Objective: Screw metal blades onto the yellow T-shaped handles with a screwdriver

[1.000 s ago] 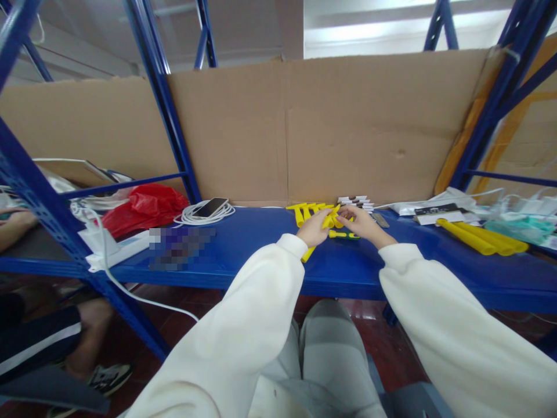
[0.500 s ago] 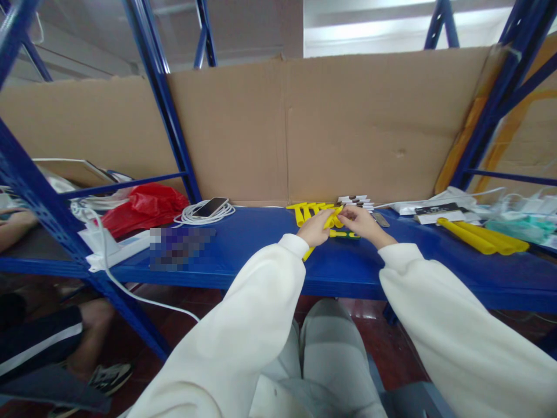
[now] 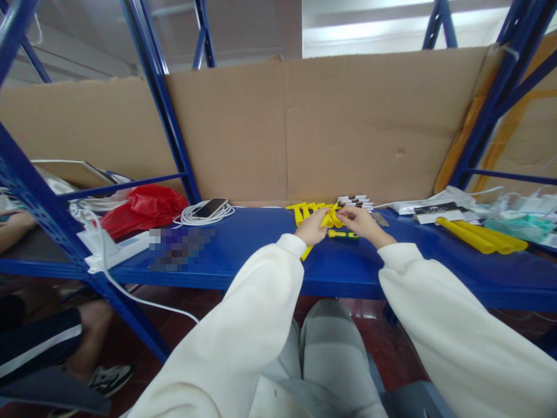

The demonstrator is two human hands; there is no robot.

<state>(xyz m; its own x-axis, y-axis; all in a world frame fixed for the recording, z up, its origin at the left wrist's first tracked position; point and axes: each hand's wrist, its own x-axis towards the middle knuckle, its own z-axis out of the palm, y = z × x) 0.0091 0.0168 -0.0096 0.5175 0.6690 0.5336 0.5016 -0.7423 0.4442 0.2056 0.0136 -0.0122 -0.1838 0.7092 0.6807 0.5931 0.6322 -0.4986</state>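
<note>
My left hand [image 3: 311, 227] is closed round a yellow T-shaped scraper [image 3: 307, 253], whose handle end pokes out below the palm. Facing it, my right hand [image 3: 361, 223] has thumb and fingers drawn together close to the scraper's head; whatever they pinch is too small to make out. Behind the hands lies a row of similar yellow scrapers [image 3: 298, 215]. A yellow and green screwdriver [image 3: 343, 234] rests on the blue table just below the fingers. Several small white boxes [image 3: 354, 201] are stacked behind my right hand, with a flat grey piece [image 3: 380, 219] beside it.
Yellow tubes [image 3: 483, 237] and plastic packaging [image 3: 517, 226] lie to the right. On the left are a phone [image 3: 212, 207] on a coiled white cable [image 3: 187, 217], a red bag [image 3: 148, 206] and a power strip [image 3: 126, 251]. Cardboard [image 3: 348, 128] walls the back. Another person's arm [image 3: 17, 226] shows far left.
My left hand has shifted slightly left, and the scraper's head sits a little lower and farther from my right fingers. The things on the table look the same.
</note>
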